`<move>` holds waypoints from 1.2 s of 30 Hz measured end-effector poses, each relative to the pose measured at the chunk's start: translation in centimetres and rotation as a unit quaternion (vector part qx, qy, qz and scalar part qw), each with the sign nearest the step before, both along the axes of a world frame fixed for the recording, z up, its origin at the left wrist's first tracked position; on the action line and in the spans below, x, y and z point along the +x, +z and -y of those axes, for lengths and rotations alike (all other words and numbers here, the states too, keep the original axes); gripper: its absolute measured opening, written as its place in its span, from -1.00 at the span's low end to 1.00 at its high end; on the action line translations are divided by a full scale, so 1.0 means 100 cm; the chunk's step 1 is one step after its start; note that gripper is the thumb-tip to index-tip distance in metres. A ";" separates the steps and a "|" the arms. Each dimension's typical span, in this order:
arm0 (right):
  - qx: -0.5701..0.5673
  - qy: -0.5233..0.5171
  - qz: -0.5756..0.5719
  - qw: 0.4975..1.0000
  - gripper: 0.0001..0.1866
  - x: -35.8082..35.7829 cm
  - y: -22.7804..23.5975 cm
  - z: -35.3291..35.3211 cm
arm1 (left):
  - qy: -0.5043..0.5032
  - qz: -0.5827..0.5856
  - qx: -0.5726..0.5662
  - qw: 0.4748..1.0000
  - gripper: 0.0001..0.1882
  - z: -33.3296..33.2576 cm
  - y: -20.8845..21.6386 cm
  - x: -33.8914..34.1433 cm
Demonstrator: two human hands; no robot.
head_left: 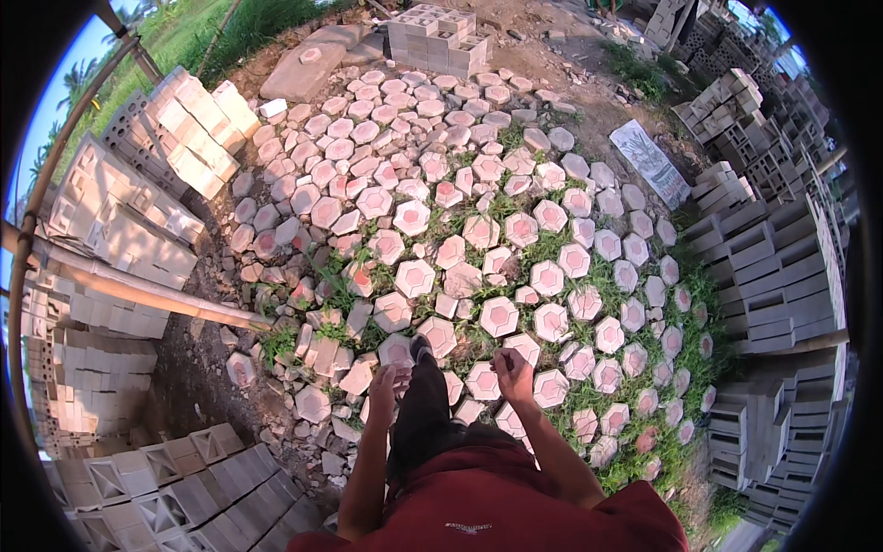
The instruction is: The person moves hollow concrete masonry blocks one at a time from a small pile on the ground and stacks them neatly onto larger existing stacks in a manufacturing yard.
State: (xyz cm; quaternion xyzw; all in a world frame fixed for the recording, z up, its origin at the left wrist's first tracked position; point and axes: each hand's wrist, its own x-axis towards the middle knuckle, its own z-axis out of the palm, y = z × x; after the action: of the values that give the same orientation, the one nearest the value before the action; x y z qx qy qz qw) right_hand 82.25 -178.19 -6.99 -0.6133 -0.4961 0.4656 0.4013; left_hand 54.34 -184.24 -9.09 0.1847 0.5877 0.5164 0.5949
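My left hand [388, 379] hangs in front of my body, its fingers loosely apart with nothing seen in them. To its right, my right hand [513, 373] is held over the paving, fingers curled in and no object showing. Both hands are apart from the ground. One shoe [420, 347] stands among hexagonal concrete pavers with pinkish centres; the nearest are a paver by the shoe [437, 338] and a paver beside my right hand [482, 381].
Grass and broken concrete pieces fill the gaps between pavers. Stacked hollow blocks stand at left [120, 221], right [763, 267], lower left [184, 492] and far centre [437, 41]. A bamboo pole [156, 285] slants in from the left. A printed sheet [649, 164] lies at far right.
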 end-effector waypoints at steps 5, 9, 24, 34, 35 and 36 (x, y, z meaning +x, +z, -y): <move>0.024 -0.006 0.043 0.999 -0.73 -0.018 -0.002 -0.092 | 0.031 -0.002 -0.038 0.999 -0.67 -0.091 -0.009 -0.034; 0.035 -0.036 0.053 0.997 -0.73 -0.044 -0.006 -0.186 | -0.024 -0.018 -0.049 0.998 -0.67 -0.211 -0.007 -0.061; 0.025 -0.089 -0.024 0.995 -0.67 -0.061 0.057 -0.500 | -0.223 0.043 0.067 0.972 -0.62 -0.613 0.064 -0.014; 0.071 -0.033 0.085 0.993 -0.81 0.035 0.046 -0.765 | -0.195 0.009 -0.019 0.980 -0.61 -0.843 0.036 0.060; 0.070 -0.024 0.082 0.994 -0.80 0.046 0.058 -0.794 | -0.197 -0.007 0.005 0.980 -0.62 -0.873 0.051 0.068; 0.059 -0.013 0.076 0.995 -0.79 0.055 0.064 -0.812 | -0.189 0.005 0.046 0.981 -0.62 -0.900 0.062 0.075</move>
State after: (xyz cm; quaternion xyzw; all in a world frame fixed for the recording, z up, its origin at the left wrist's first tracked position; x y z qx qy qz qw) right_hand 87.71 -96.97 -0.54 -0.6291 -0.5434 0.3821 0.4037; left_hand 61.83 -94.28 -2.87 0.3167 0.5153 0.4219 0.6754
